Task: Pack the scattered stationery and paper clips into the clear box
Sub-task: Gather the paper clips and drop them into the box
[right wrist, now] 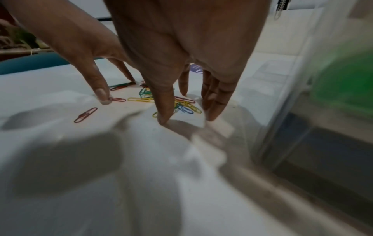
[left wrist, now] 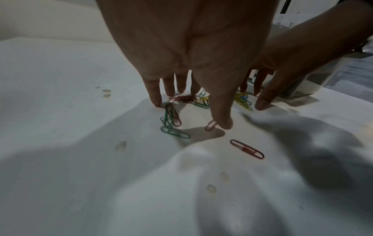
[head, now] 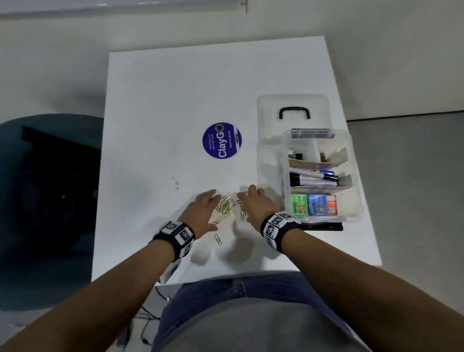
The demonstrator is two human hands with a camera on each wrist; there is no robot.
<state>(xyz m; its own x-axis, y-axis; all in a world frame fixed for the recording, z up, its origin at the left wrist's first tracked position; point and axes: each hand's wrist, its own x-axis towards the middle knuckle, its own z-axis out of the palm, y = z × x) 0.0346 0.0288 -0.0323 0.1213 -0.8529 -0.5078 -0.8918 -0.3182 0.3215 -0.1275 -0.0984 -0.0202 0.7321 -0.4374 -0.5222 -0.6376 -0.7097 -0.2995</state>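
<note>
Both hands flank paper clips beside clear box.

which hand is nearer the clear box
Right. The right hand is on the table just left of the clear box; the left hand is farther left, across the paper clips.

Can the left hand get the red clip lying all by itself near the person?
Probably yes. The red clip lies alone on the bare table, just beside the left hand, whose fingers are straight. Nothing covers it.
</note>
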